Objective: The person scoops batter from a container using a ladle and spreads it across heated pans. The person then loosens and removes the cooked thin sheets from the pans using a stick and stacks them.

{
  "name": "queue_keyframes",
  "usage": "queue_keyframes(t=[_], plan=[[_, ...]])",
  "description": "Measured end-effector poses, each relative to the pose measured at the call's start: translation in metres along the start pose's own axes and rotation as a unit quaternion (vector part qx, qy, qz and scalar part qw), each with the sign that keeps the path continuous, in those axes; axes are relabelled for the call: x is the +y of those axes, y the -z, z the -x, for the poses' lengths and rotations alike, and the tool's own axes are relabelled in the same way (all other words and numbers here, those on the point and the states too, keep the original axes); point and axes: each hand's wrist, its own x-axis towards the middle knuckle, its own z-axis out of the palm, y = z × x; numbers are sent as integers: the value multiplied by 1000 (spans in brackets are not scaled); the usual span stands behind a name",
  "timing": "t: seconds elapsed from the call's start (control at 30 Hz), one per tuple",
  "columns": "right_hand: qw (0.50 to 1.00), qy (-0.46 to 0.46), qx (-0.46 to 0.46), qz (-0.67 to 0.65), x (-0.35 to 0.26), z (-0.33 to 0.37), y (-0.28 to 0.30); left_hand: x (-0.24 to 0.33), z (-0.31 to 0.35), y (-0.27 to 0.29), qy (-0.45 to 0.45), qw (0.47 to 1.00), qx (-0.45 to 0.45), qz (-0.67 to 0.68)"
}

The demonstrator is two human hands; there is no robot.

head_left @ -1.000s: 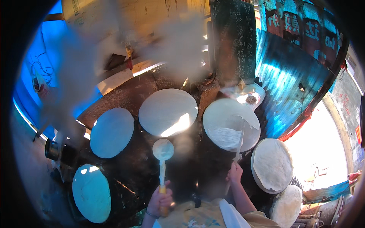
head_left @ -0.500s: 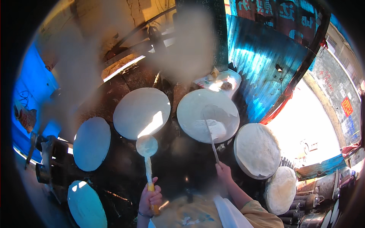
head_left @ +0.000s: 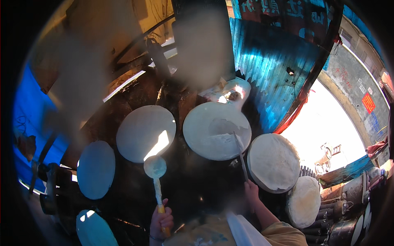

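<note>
My left hand [head_left: 161, 222] is closed around the yellow handle of a ladle [head_left: 155, 167], whose pale round bowl hangs over the near edge of the back-left round griddle [head_left: 141, 135]. In my right hand [head_left: 251, 194] is a long thin spatula [head_left: 242, 162]. Its tip reaches the right part of the back-middle round griddle [head_left: 197, 131]. A white layer of batter covers that griddle, with a greyer, uneven-edged patch around the spatula's tip. To the right of the spatula lies another round griddle with a whitish pancake [head_left: 274, 162].
More pale round griddles stand around me: one at left [head_left: 96, 170], one at lower left [head_left: 95, 229], one at lower right [head_left: 304, 201]. Blue corrugated sheet [head_left: 275, 69] rises behind. A pale tray [head_left: 234, 88] sits beyond the middle griddle. Steam blurs the upper left.
The view has shifted a little. My right hand has moved right, and the spatula's tip has slid rightward across the middle griddle. My left hand still holds the ladle at about the same place.
</note>
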Motion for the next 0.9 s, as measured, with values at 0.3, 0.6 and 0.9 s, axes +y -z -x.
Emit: queue_keyframes(t=[0.3, 0.6, 0.9], plan=[[994, 39, 97, 14, -37, -206, 7, -11, -24, -16, 29, 998, -46, -26], [950, -55, 87, -295, -80, -50, -88, -11, -32, -10, 82, 994, -61, 33], [885, -149, 38, -440, -103, -34, -97, -14, -47, -16, 92, 995, -44, -11]])
